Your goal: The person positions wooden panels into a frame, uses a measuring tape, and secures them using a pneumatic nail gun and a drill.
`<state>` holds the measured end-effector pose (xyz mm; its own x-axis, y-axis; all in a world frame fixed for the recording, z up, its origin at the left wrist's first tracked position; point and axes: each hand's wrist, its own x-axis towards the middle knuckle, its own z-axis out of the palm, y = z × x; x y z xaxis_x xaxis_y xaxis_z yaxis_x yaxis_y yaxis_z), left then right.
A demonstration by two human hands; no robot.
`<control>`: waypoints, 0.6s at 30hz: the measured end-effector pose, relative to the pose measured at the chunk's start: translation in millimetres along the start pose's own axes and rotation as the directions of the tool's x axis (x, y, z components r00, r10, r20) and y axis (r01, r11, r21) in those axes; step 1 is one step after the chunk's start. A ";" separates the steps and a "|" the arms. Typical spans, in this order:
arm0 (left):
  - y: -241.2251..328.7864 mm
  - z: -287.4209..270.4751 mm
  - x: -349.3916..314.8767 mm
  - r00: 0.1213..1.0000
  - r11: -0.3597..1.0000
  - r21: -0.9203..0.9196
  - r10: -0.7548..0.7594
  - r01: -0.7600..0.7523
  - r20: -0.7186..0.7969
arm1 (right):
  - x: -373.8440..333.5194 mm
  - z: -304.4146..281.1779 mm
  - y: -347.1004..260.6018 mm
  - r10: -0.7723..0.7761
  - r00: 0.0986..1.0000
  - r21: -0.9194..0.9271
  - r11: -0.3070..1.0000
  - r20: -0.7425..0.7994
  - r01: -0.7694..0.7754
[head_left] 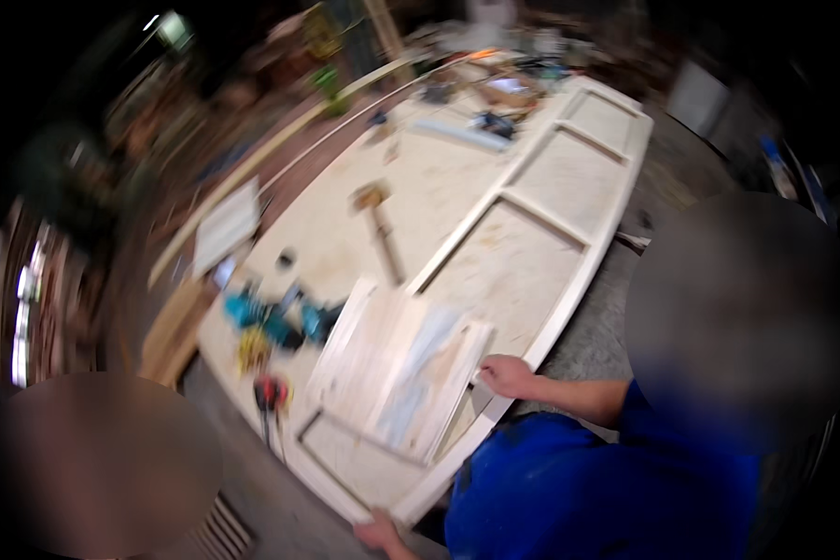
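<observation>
Neither of my hands is in view. A person in a blue shirt [569, 485] stands at the near right of a long workbench [420, 187]. One of their hands [506, 375] rests on the edge of a pale wooden panel [401, 364], which lies tilted across a long white wooden frame [569, 271]. Their other hand [379, 534] grips the near end of that frame. The frame has several crossbars and runs along the right side of the bench. The picture is motion-blurred.
A wooden mallet [378, 219] lies mid-bench. Teal power tools [280, 317], a yellow item [252, 347] and a red tool [271, 392] sit near the left edge. A white board [226, 224] lies further left. Tools clutter the far end [495, 93].
</observation>
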<state>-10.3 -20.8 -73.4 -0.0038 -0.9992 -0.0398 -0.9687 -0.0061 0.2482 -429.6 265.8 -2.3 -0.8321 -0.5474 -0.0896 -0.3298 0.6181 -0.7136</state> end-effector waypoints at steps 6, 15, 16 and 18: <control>-10.3 40.0 21.7 0.941 0.951 0.139 0.297 -0.276 -0.163 | -7.8 -20.3 61.2 -0.045 0.999 -0.369 0.928 0.024 0.051; 36.6 5.8 22.6 0.808 0.811 0.225 0.574 -0.540 -0.133 | -10.3 -11.2 47.0 -0.003 1.000 -0.367 0.930 0.004 0.004; 41.8 7.8 21.5 0.869 0.875 0.190 0.473 -0.445 -0.143 | -8.2 -12.2 44.6 -0.008 1.000 -0.364 0.931 0.002 0.008; 47.9 12.5 21.0 0.921 0.928 0.165 0.358 -0.334 -0.151 | -5.6 -13.2 43.8 -0.014 1.000 -0.358 0.933 -0.001 0.013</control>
<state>-59.8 -41.6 -74.4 -0.3129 -0.9288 0.1984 -0.9388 0.3341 0.0835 -445.3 303.4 -23.9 -0.8280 -0.5552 -0.0787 -0.4781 0.7723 -0.4182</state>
